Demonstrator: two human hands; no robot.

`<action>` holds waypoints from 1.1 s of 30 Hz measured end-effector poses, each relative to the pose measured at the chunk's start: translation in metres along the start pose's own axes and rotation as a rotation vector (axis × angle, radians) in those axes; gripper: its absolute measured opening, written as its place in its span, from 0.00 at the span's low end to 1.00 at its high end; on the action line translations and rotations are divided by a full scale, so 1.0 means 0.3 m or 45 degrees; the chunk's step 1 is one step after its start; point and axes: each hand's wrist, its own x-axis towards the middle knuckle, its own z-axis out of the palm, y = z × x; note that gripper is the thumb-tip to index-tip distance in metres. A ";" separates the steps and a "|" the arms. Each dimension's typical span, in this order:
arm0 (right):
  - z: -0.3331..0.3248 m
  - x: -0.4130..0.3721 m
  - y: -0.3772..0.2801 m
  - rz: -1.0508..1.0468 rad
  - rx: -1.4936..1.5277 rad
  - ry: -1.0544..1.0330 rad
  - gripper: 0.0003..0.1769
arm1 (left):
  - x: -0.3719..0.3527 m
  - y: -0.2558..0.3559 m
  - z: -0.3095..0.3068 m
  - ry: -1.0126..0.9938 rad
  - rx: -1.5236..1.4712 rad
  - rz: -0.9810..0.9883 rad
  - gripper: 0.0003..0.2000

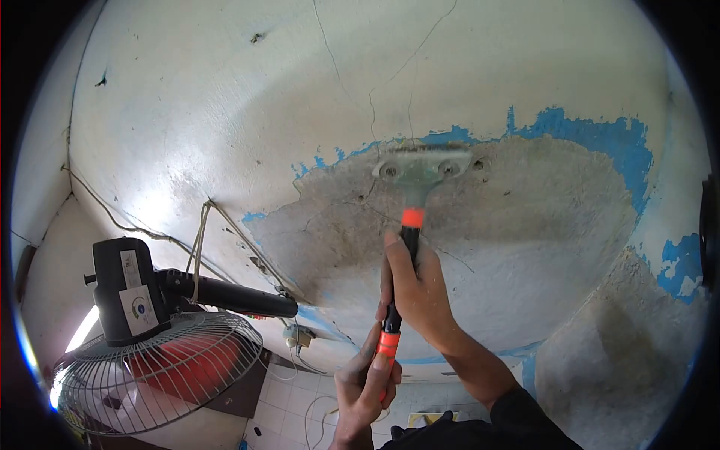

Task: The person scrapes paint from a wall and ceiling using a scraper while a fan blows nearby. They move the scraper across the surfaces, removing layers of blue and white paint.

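I look up at a ceiling (225,97) of white paint with a big scraped patch of bare grey plaster (525,225) edged in blue paint (592,135). A scraper (420,169) with a wide metal blade and a black and orange handle presses against the edge of the white paint. My right hand (416,289) grips the handle in the middle. My left hand (364,386) holds the orange lower end of the handle.
A wall-mounted fan (150,360) with a wire cage and a black motor housing sits at the lower left, on a black arm (232,296). Loose wires (199,240) run along the ceiling. Cracks cross the white paint. Tiled wall shows below.
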 end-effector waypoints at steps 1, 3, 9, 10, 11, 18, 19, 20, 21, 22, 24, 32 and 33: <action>0.003 -0.001 -0.009 0.016 0.003 0.008 0.19 | 0.010 0.024 0.008 -0.008 0.005 -0.007 0.26; 0.010 0.006 -0.043 0.044 0.003 0.019 0.19 | 0.002 0.033 0.001 -0.006 0.026 -0.017 0.26; 0.016 0.014 -0.038 0.025 -0.038 0.019 0.19 | 0.011 0.042 -0.007 -0.041 0.047 0.027 0.26; 0.017 0.010 -0.031 0.025 -0.018 0.017 0.19 | 0.006 0.043 -0.010 -0.029 0.042 0.016 0.26; 0.012 0.012 -0.026 0.018 -0.007 0.014 0.19 | 0.009 0.042 -0.008 -0.021 0.029 0.011 0.26; 0.001 0.012 -0.038 -0.009 -0.031 0.078 0.27 | 0.011 0.042 0.016 -0.012 0.097 0.020 0.26; -0.004 0.013 -0.032 -0.023 -0.028 0.061 0.27 | 0.011 0.045 0.020 -0.012 0.102 0.007 0.25; -0.013 0.007 -0.014 -0.029 -0.028 0.040 0.27 | -0.001 0.046 0.027 -0.006 0.101 -0.011 0.25; -0.020 -0.002 -0.002 -0.033 -0.027 0.018 0.27 | -0.012 0.042 0.033 0.001 0.101 -0.030 0.25; -0.026 -0.007 -0.003 -0.016 -0.023 0.030 0.27 | -0.015 0.031 0.037 0.006 0.120 -0.027 0.25; -0.037 -0.015 -0.009 0.021 -0.011 0.064 0.27 | -0.018 0.009 0.043 0.007 0.159 -0.029 0.25; -0.057 -0.009 -0.026 -0.028 -0.054 0.017 0.26 | -0.036 0.014 0.083 0.085 0.222 -0.051 0.29; -0.059 -0.008 -0.031 -0.035 -0.069 0.016 0.26 | -0.028 0.014 0.085 0.068 0.210 -0.038 0.30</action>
